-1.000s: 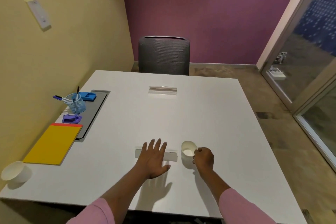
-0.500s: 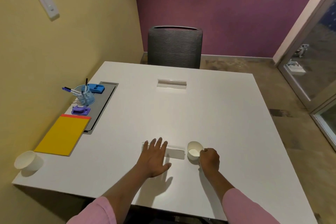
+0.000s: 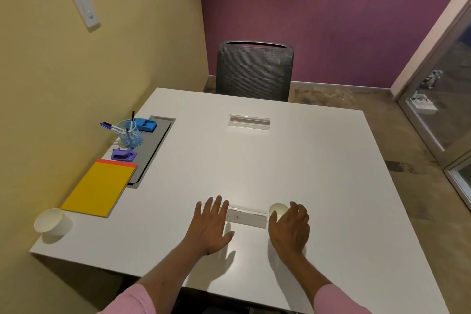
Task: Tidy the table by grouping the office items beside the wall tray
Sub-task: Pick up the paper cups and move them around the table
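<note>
- Our left hand (image 3: 210, 224) lies flat, fingers spread (holding nothing).
- Our right hand (image 3: 289, 227) curls round the paper cup (image 3: 276, 209); next we'd lift it and carry it left, beside the wall tray (image 3: 151, 155).

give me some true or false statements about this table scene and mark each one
1. The yellow notepad lies on the yellow-wall side of the table. True.
2. The pen holder is empty. False: pens stand in it.
3. The left hand is open with its fingers spread. True.
4. Both paper cups sit on the grey tray. False: the corner cup stands at the near left corner, and the second cup is at the right hand.
5. The chair stands at the person's side of the table. False: it is at the far side.
</note>
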Motion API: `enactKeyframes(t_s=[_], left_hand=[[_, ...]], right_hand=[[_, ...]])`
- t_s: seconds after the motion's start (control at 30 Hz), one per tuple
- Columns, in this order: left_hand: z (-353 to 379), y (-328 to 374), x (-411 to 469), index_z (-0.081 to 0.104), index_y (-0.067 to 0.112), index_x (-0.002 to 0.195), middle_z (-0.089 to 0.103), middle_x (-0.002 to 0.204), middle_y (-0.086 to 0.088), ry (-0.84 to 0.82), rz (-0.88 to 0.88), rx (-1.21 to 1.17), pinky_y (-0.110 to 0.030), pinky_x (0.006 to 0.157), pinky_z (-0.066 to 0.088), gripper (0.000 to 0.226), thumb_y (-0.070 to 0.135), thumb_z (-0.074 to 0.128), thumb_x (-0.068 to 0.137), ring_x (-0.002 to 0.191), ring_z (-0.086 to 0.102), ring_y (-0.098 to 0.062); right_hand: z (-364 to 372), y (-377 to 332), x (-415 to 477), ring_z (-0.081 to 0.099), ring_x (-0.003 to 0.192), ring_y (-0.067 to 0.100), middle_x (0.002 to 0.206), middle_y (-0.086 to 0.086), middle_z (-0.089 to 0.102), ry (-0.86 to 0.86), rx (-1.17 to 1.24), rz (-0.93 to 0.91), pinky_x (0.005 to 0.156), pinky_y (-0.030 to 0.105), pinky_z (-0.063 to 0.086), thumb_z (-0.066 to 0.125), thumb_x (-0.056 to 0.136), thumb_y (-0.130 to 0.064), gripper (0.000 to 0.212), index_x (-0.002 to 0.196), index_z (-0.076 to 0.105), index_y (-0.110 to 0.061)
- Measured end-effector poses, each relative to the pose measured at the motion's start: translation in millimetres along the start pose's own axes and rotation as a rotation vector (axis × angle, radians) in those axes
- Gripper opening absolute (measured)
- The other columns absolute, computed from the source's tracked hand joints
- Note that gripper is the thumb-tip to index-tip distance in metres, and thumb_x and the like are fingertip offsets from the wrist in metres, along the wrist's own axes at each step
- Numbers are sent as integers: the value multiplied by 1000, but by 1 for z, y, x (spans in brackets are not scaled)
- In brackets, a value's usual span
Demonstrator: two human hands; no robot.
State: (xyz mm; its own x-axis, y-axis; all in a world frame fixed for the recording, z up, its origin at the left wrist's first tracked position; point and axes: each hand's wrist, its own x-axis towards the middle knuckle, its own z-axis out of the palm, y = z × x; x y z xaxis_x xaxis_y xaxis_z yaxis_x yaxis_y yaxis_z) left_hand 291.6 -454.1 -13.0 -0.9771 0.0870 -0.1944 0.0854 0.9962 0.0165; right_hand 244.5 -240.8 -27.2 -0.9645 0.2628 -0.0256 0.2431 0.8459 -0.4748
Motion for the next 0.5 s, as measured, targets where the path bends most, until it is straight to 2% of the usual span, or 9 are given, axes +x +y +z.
enactKeyframes(t_s=[0.07, 0.17, 0.3, 0.4, 0.5], left_hand=[[-4, -12, -8, 32, 9, 147, 35, 152, -18, 26, -28, 6, -60, 110, 27, 84, 62, 38, 83, 138, 34, -39], [-2, -38, -22, 47, 8, 139, 48, 143, -20, 55, -77, 31, -60, 99, 42, 83, 63, 50, 77, 129, 49, -40], [1, -90, -40, 46, 8, 140, 42, 146, -22, 96, -151, 49, -57, 104, 34, 89, 65, 57, 73, 132, 43, -41], [7, -141, -63, 46, 5, 139, 39, 147, -24, 107, -202, 50, -60, 105, 32, 91, 65, 58, 73, 134, 40, -43], [10, -200, -88, 41, 3, 142, 31, 150, -25, 58, -295, 50, -59, 110, 26, 92, 65, 56, 75, 138, 32, -44]], right_hand=[[6, -20, -13, 56, 108, 37, 120, 17, 56, 48, -60, -182, 83, 46, 51, 74, 74, -32, 57, 119, 57, -3], [15, -56, -31, 53, 116, 36, 128, 17, 53, 26, -85, -317, 90, 48, 49, 71, 76, -37, 59, 124, 55, -7], [33, -103, -59, 48, 125, 36, 136, 17, 50, -28, -108, -518, 98, 48, 46, 62, 81, -41, 61, 131, 51, -8], [55, -143, -83, 50, 124, 37, 133, 17, 54, -52, -125, -674, 98, 49, 47, 61, 82, -41, 59, 130, 53, -8], [81, -192, -112, 52, 123, 38, 128, 16, 58, -93, -131, -737, 96, 49, 48, 60, 81, -43, 56, 125, 57, -8]])
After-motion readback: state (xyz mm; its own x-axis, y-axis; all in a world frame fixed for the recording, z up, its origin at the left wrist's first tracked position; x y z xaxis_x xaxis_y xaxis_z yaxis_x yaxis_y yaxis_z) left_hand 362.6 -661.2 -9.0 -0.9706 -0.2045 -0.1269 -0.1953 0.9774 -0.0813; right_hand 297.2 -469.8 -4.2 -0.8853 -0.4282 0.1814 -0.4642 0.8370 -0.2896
